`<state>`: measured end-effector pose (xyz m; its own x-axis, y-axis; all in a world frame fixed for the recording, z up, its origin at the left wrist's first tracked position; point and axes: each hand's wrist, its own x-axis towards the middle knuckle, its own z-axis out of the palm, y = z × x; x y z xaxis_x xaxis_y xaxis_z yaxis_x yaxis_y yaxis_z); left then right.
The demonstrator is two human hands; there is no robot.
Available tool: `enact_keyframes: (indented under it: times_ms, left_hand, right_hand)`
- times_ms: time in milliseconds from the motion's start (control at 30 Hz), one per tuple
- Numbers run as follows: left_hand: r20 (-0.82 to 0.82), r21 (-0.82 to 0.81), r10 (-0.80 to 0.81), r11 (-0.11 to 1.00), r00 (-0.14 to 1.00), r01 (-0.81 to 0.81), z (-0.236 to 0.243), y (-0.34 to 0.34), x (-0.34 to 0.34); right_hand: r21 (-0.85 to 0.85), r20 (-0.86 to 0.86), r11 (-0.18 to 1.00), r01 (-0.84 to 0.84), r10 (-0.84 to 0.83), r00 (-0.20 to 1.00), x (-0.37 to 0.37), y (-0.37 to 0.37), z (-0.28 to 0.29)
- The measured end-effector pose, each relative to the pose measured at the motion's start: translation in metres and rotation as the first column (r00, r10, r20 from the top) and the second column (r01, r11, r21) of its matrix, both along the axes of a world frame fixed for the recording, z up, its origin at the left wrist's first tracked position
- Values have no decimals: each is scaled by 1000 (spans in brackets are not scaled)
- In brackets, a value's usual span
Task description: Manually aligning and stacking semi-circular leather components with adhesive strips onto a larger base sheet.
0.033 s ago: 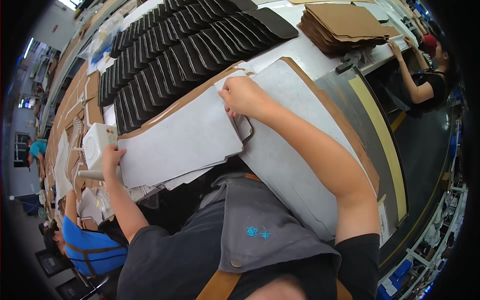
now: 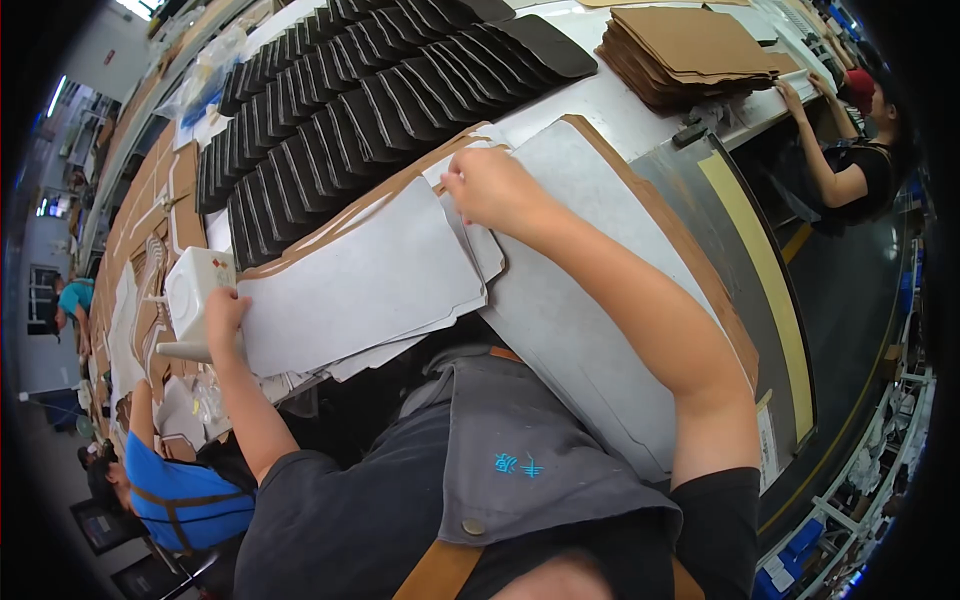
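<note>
A stack of white sheets [image 2: 355, 290] with brown-edged pieces under it lies in front of me. My left hand [image 2: 226, 315] grips its left end, thumb at the edge. At the upper right corner, my right hand [image 2: 495, 195] is closed, its curled fingertips against the sheets; what exactly they hold is hidden. A larger white sheet with a brown border [image 2: 590, 310] lies under my right forearm. A white square container [image 2: 195, 290] stands just beyond my left hand, with a pale cone-shaped object [image 2: 182, 349] below it.
Rows of black folded pieces [image 2: 370, 120] lie behind the sheets, brown card stacks [image 2: 680, 45] at back right. A metal plate with a yellow strip [image 2: 755, 270] is at right. Co-workers are at left [image 2: 185, 500], far left [image 2: 75, 300] and far right [image 2: 850, 170]. Shelving [image 2: 845, 490] lines the aisle.
The top white sheet's upper edge has dropped slightly, showing more brown edging beneath. My right hand has shifted a little upward; my left hand is nearly still.
</note>
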<state>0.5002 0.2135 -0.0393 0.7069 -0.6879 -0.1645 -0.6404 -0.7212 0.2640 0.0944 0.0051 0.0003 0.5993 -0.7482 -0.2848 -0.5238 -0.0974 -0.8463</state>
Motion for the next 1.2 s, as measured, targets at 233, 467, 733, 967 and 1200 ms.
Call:
enact_keyframes:
  times_ms: [233,467,733,967,1200]
  left_hand:
    - [15,-456,-575,725,818,517,22,-122,-138]
    - [202,-527,-973,-14,109,850,41,-220,-315]
    - [42,-155,-993,-115,-110,981,58,-267,-362]
    - [-80,-303,-987,-111,-141,947,68,-271,-362]
    - [-34,-299,-975,-200,-220,933,70,-275,-358]
  right_hand:
    - [-650,-72,751,118,-216,974,-121,25,28]
    - [-673,-293,730,119,-412,863,-188,80,8]
    - [-684,-129,671,288,-499,857,-190,80,-3]
    - [-710,-97,638,298,-509,856,-191,76,8]
    - [-595,50,672,441,-517,855,-202,80,16]
